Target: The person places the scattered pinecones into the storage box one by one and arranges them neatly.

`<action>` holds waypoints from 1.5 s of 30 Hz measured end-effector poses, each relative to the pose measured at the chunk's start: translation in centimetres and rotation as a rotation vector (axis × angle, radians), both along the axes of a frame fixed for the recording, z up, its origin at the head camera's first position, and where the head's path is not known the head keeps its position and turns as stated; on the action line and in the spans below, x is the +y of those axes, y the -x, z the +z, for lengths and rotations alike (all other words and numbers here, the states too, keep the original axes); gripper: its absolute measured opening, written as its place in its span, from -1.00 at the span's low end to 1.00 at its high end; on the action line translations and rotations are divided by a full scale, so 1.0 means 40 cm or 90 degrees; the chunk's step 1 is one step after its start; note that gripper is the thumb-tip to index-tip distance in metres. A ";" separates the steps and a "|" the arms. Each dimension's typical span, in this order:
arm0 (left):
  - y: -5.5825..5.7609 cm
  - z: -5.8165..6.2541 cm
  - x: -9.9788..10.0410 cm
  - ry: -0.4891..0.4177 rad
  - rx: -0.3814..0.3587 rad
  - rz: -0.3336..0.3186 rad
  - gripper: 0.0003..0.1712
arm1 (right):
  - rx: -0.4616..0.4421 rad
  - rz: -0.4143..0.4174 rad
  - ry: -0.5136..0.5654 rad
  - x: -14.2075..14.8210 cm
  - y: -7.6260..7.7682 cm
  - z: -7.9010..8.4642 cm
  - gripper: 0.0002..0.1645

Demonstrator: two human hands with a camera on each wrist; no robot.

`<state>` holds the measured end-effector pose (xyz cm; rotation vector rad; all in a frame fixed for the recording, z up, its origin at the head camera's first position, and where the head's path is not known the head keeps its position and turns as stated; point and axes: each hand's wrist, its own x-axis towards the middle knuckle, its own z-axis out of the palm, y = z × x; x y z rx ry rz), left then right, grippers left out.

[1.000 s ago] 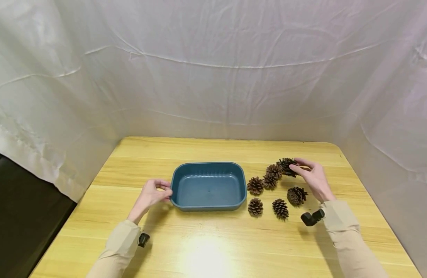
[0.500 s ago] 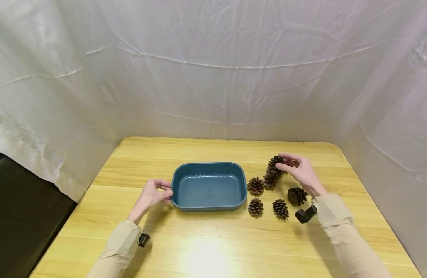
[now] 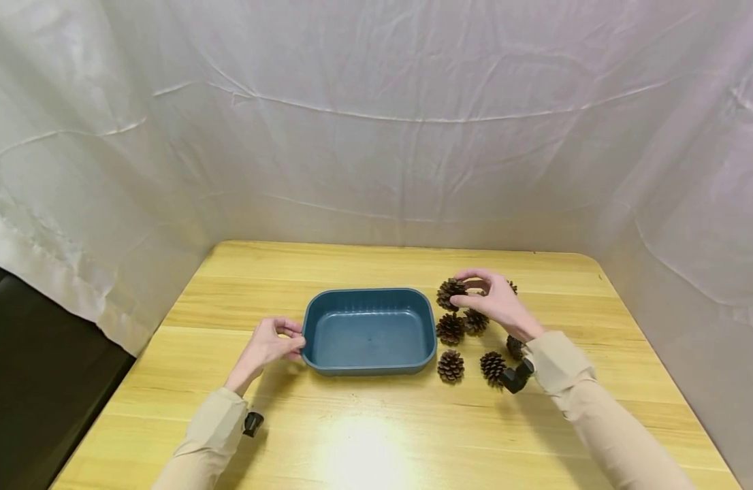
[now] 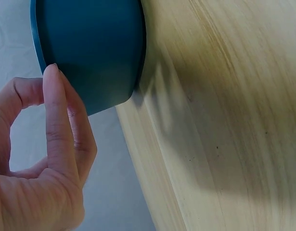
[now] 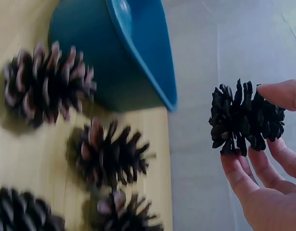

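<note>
A blue rectangular plastic tub (image 3: 369,370) stands mid-table with bare floor inside. My left hand (image 3: 271,344) pinches its left rim between thumb and fingers, which the left wrist view shows close up (image 4: 51,144). Held in my right hand (image 3: 495,299) is a dark pine cone (image 3: 451,294), raised just beyond the tub's right rim. In the right wrist view the thumb lies on one side of this pine cone (image 5: 244,118) and the fingertips on the other.
Several more pine cones lie right of the tub, among them one by its wall (image 3: 450,329), a nearer one (image 3: 451,366) and another (image 3: 492,368) close to my right wrist. White cloth (image 3: 401,170) hangs behind the wooden table (image 3: 352,442).
My right hand has moved left with the pine cone, lifting it from the back of the group toward the tub. The left hand keeps its place at the rim.
</note>
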<state>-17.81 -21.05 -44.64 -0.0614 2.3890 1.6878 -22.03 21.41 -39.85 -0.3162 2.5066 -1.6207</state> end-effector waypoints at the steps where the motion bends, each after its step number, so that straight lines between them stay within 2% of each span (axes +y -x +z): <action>1: 0.000 0.000 0.000 0.000 -0.001 -0.003 -0.62 | -0.001 0.006 -0.001 -0.010 0.002 0.001 -0.38; 10: 0.003 0.001 -0.001 -0.028 -0.026 -0.024 -0.60 | -0.003 0.049 0.001 -0.095 0.028 0.015 -0.39; 16: 0.002 0.004 -0.003 -0.025 -0.038 -0.039 -0.57 | -0.001 0.075 -0.002 -0.153 0.047 0.019 -0.38; 24: 0.008 0.006 -0.001 -0.055 -0.069 -0.040 -0.58 | -0.035 0.087 -0.013 -0.222 0.062 0.017 -0.40; 30: 0.011 0.004 -0.003 -0.071 -0.071 -0.059 -0.55 | -0.054 0.096 -0.007 -0.268 0.077 0.002 -0.43; 35: 0.011 0.004 -0.004 -0.070 -0.071 -0.068 -0.54 | -0.107 0.113 0.019 -0.304 0.085 -0.008 -0.40; 41: 0.011 0.004 -0.003 -0.070 -0.078 -0.073 -0.54 | -0.180 0.102 0.052 -0.347 0.087 -0.024 -0.37; 45: 0.011 0.004 -0.003 -0.069 -0.078 -0.075 -0.54 | -0.205 0.107 0.072 -0.372 0.087 -0.034 -0.34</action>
